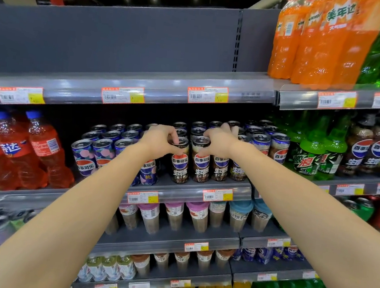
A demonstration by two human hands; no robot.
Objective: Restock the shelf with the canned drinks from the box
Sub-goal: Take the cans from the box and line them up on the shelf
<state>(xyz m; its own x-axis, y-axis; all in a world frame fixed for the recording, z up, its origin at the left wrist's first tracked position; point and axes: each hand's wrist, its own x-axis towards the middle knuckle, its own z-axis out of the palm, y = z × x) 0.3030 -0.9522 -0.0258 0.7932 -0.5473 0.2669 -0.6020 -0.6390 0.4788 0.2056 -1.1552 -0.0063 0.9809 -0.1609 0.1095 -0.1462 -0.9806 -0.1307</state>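
Reaches to the drinks shelf with both hands.

Grips the front dark can with the left hand: left fingers hooked over the lid rim, thumb on the label side.

Grips the neighbouring dark can with the right hand the same way, right fingers curled on top. Probably a pinch, though blurred at the far fingers.

Keeps both cans upright, side by side between the hands, at the shelf's front edge.

Holds from the top, likely to nudge each can into line without tipping the row just behind the fingers.

Notes blue peach cans left of the left fingers and green bottles well right of the right fingers.

Finds no box in view.
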